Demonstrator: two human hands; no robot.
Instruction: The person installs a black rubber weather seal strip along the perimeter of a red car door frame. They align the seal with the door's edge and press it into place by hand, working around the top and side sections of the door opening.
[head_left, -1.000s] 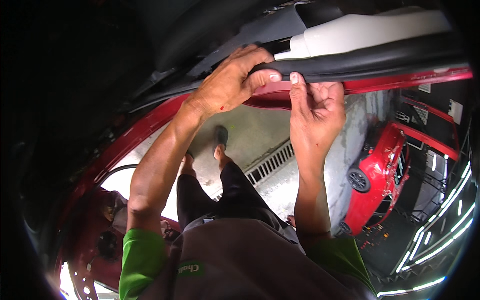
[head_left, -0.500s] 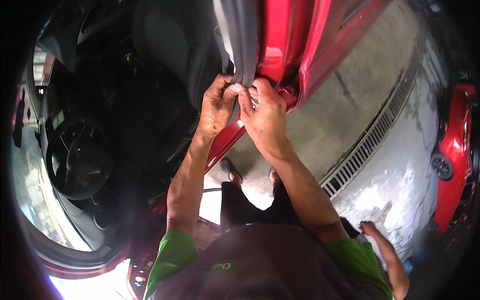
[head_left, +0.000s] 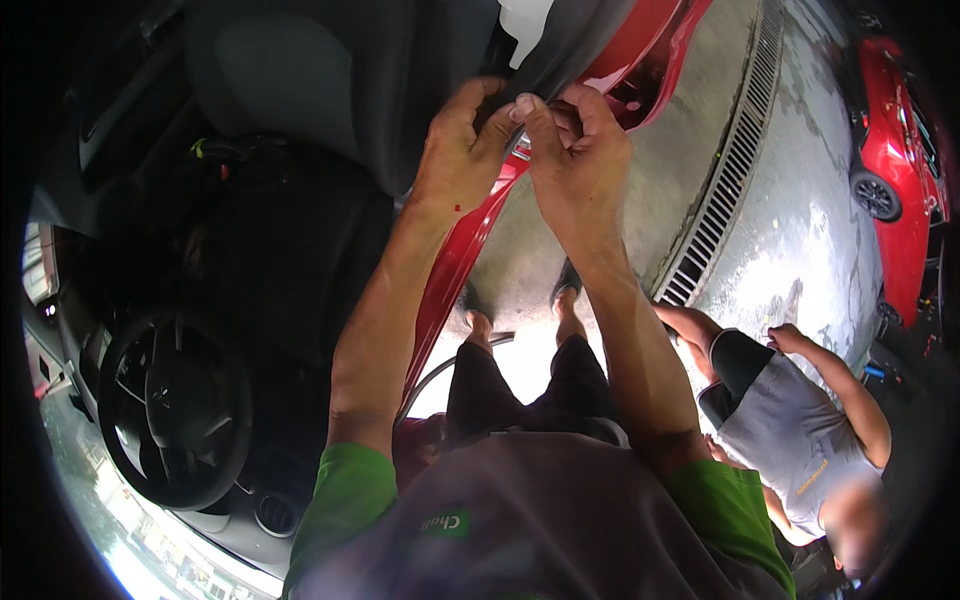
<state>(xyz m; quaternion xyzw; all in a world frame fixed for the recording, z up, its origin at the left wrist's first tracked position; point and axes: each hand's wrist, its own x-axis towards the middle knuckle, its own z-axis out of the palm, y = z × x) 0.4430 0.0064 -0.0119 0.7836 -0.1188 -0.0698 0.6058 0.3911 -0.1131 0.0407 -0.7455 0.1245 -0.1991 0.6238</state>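
A dark, flexible strip that looks like a rubber door seal (head_left: 575, 45) runs down the edge of the red car's door opening. With thumb and fingers, my left hand (head_left: 462, 150) pinches its lower end from the cabin side. My right hand (head_left: 582, 155) grips the same strip from the outer side, the two thumbs nearly touching. Bent fingers partly hide the gripped stretch. Below the hands, the red door sill (head_left: 440, 300) slants down. A white piece (head_left: 524, 25) shows beside the strip at the top.
On the left are the dark seat (head_left: 290, 80) and steering wheel (head_left: 175, 410). Red bodywork (head_left: 655, 75) lies right of my hands. A floor grate (head_left: 725, 170) crosses the concrete. Another person (head_left: 800, 420) is at lower right, and a second red car (head_left: 895, 180) stands at far right.
The view has shifted, and my hands appear higher and farther right, still pinching the strip. The other person now shows much more at lower right.
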